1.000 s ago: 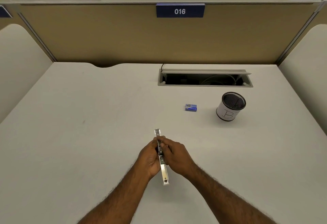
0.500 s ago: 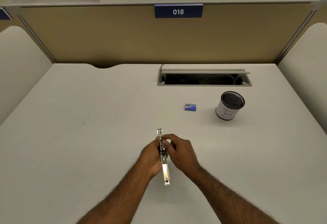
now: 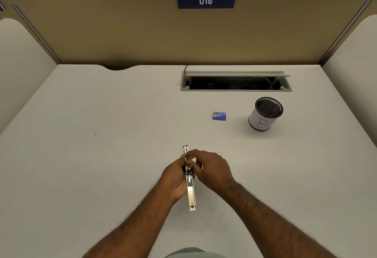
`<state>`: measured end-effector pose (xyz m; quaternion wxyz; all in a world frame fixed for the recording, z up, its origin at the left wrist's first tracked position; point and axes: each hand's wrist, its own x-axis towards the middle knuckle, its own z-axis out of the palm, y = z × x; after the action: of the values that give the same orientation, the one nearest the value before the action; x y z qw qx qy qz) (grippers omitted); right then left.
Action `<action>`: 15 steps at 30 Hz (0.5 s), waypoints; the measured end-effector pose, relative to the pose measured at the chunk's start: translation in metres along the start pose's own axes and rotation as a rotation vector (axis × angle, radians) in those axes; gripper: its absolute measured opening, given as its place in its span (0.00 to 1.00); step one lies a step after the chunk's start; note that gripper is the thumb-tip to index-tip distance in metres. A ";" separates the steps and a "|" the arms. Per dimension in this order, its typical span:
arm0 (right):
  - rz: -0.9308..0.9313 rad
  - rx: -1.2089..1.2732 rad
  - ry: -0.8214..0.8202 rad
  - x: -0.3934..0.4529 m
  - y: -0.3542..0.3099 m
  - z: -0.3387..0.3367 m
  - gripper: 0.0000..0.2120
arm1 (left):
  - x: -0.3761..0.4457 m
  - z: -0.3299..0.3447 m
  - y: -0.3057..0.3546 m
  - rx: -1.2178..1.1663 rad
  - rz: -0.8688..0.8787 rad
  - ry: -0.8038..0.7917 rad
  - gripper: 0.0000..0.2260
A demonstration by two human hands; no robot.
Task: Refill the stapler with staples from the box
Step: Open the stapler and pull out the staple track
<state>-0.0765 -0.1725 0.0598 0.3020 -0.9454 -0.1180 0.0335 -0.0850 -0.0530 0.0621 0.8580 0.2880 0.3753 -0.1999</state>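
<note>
The silver stapler (image 3: 191, 193) lies swung open in a long line over the near middle of the desk, one end toward me, the other pointing away. My left hand (image 3: 175, 178) grips its middle from the left. My right hand (image 3: 210, 168) pinches the far half of the stapler from the right with fingertips; I cannot tell whether a staple strip is under them. The small blue staple box (image 3: 219, 115) rests on the desk farther back and to the right, apart from both hands.
A mesh pen cup (image 3: 265, 114) with a white label stands right of the box. Behind it an open cable tray (image 3: 236, 82) is sunk into the white desk (image 3: 91, 155). Beige partitions close the back and both sides.
My right hand's fingers have shifted a little farther along the stapler toward its far end. The left hand and the stapler have stayed nearly in place.
</note>
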 end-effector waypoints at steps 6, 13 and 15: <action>-0.049 -0.028 0.018 -0.004 -0.003 0.000 0.11 | 0.002 -0.006 -0.003 0.035 0.051 -0.054 0.10; -0.019 0.074 0.025 -0.006 -0.005 0.001 0.08 | 0.006 -0.008 -0.003 0.162 0.128 -0.082 0.11; 0.001 0.096 0.034 -0.007 -0.005 0.000 0.09 | 0.006 -0.008 -0.003 0.161 0.128 -0.093 0.11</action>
<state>-0.0839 -0.1703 0.0620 0.3489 -0.9303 -0.1106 0.0232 -0.0872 -0.0506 0.0523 0.8594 0.3700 0.2988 -0.1875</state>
